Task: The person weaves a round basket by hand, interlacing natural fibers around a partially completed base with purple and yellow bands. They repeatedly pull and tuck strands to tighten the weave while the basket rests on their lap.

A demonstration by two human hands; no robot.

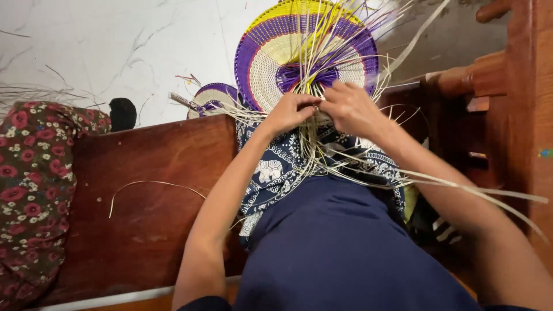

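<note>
A round woven piece [271, 57] with purple, yellow and cream rings stands upright on my lap, with loose pale straw strands [368, 167] fanning out from its lower edge. My left hand [291, 112] pinches strands at the bottom of the disc. My right hand [348, 106] grips strands right beside it, fingers closed. The two hands touch at the weave's edge. The strands trail down across my patterned blue-and-white cloth [276, 167].
A smaller purple and cream woven piece [214, 95] lies behind my left hand. I sit on a dark wooden bench [150, 196] with a floral cushion [29, 173] at the left. A wooden armrest [489, 75] rises at right. White marble floor [115, 46] beyond.
</note>
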